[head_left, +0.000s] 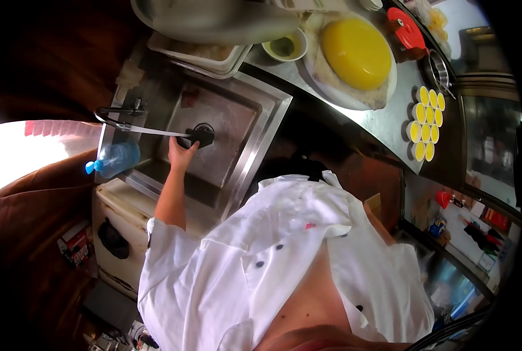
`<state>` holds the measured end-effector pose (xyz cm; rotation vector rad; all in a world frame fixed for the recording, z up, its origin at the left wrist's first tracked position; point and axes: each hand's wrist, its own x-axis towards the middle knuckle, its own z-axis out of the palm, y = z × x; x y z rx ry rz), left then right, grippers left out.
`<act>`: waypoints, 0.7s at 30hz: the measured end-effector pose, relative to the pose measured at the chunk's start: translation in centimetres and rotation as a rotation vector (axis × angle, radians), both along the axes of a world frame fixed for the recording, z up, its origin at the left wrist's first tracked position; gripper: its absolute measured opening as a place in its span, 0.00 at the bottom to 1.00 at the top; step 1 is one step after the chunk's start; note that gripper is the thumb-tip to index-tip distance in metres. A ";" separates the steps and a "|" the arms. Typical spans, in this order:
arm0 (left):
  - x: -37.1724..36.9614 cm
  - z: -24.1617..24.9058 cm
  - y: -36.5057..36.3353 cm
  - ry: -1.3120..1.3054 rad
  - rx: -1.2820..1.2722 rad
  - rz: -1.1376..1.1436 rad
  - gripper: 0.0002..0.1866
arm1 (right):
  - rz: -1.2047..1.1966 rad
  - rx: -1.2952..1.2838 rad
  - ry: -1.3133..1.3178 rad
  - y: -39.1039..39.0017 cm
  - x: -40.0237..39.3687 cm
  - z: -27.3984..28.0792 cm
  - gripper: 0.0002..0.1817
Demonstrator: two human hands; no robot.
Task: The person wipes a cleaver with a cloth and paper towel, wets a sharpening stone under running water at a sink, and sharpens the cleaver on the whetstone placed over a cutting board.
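Over the metal sink (237, 146), my left hand (182, 153) is closed on a small black object (201, 138), fingers and thumb around its near end. What the object is cannot be made out. Water (155, 131) runs from the faucet (113, 120) onto the hand and the object, just beside the round drain (204, 127). A small reddish-brown thing (189, 97) lies at the far part of the basin. Only a bit of my right arm shows past the white jacket (296, 210); my right hand is out of sight.
A plastic bottle (117, 159) lies beside the sink. White trays (202, 54) are beyond it. The counter (366, 120) holds a green-lined bowl (285, 45), a large yellow dome (356, 54) on a plate, several small yellow-filled cups (426, 124), a red item (406, 30) and a metal pan (437, 69).
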<state>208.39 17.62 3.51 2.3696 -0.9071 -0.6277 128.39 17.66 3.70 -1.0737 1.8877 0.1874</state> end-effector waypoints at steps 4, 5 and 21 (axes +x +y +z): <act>-0.2 -0.2 -0.1 -0.027 0.047 -0.032 0.46 | -0.009 0.007 0.002 0.1 0.0 0.4 0.23; -0.3 0.0 -0.2 -0.040 0.042 -0.035 0.45 | -0.010 0.005 0.003 0.1 -0.1 0.5 0.23; 5.0 0.8 -2.2 -0.092 0.242 -0.226 0.54 | 0.024 0.024 -0.011 -1.5 0.4 -1.1 0.22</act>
